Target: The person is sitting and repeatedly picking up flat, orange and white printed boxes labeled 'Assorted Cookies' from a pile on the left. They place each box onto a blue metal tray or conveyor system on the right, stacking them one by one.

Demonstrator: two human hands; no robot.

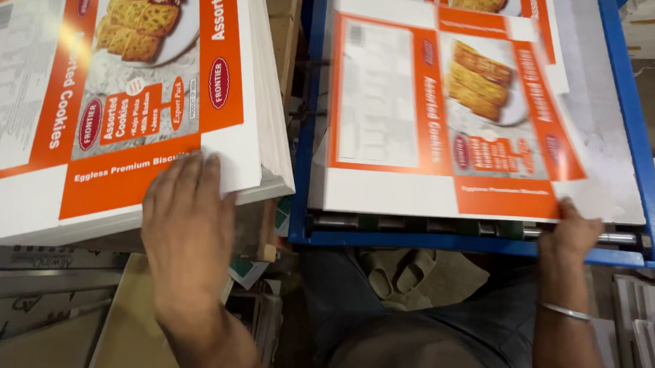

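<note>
Closest to us is our own lap in dark trousers point(409, 342), with a pair of tan sandals point(397, 272) just past the knees, right below the blue tray point(305, 131) that we'll use as our landmark.

Our left hand point(187, 237) is off to the left of the tray, palm down on the near corner of a thick stack point(125, 101) of orange-and-white printed carton sheets with a cookie photo on them. Its fingers point(195, 174) lie flat and spread a little over the top sheet's edge; we can't tell if the thumb is hooked underneath, so it looks more like pressing than gripping. That stack sits tilted, its near corner hanging over some clutter of card scraps point(254, 273).

Our right hand point(572, 231), with a thin metal bangle point(566, 312) on the wrist, is at the tray's near edge towards its right side. Its fingers are pinched on the near right corner of a single sheet point(448, 116) of the same print, which lies flat inside the tray. That sheet is a bit blurry. A metal roller bar point(619, 238) runs along the tray's near edge, just beside that hand.
</note>
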